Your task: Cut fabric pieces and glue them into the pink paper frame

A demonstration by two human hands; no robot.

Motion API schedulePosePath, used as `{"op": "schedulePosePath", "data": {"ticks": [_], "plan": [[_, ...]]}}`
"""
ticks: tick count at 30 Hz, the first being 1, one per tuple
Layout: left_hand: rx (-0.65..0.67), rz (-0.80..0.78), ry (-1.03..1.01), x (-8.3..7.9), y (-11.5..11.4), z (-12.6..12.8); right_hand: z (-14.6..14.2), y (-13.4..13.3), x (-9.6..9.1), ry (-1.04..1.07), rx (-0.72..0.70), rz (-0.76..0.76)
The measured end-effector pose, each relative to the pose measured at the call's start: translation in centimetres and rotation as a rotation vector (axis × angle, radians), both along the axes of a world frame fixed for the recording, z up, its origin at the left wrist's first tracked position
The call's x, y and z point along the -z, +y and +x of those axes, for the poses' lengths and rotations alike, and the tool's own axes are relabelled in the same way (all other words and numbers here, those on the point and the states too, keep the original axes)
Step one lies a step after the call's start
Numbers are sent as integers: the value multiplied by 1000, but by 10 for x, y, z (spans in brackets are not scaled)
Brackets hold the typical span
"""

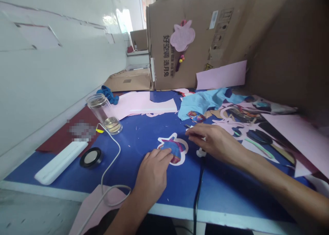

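A white-edged cut-out shape (pixel 174 147) with a blue and red patterned patch lies on the blue table (pixel 144 132). My left hand (pixel 153 175) rests flat on the table with its fingertips pressing the shape's left side, fingers stretched out. My right hand (pixel 214 140) hovers just right of the shape, palm down, fingers curled over a white tool (pixel 201 153) whose black cord (pixel 197 194) runs off the front edge. What the fingers grip is mostly hidden.
A glass jar (pixel 104 113), a white power bank (pixel 61 162) with a white cable (pixel 110 163), and a black round lid (pixel 90 157) sit at the left. Pink sheets (pixel 144 104), blue cloth (pixel 205 101) and scraps lie behind. A cardboard box (pixel 200 36) stands at the back.
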State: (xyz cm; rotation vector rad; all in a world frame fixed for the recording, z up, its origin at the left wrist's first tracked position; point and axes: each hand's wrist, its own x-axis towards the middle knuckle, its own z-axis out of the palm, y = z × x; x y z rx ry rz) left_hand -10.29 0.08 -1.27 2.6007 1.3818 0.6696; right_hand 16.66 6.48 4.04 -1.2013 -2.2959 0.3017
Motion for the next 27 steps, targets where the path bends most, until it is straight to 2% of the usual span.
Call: {"op": "schedulePosePath", "data": {"ticks": [3,10,17,27], "plan": [[2,5,7,1,1,0,-2,-5,-1,-30,-23,-38],[-5,-1,46,1,1,0,-22,-18,-1,-244,-223,-101],[-6,-10,44,2,0,-1,-24,-14,7,-295,-243,-119],[-2,8,52,4,2,-1,-28,-11,6,-305,-270,-105]]}}
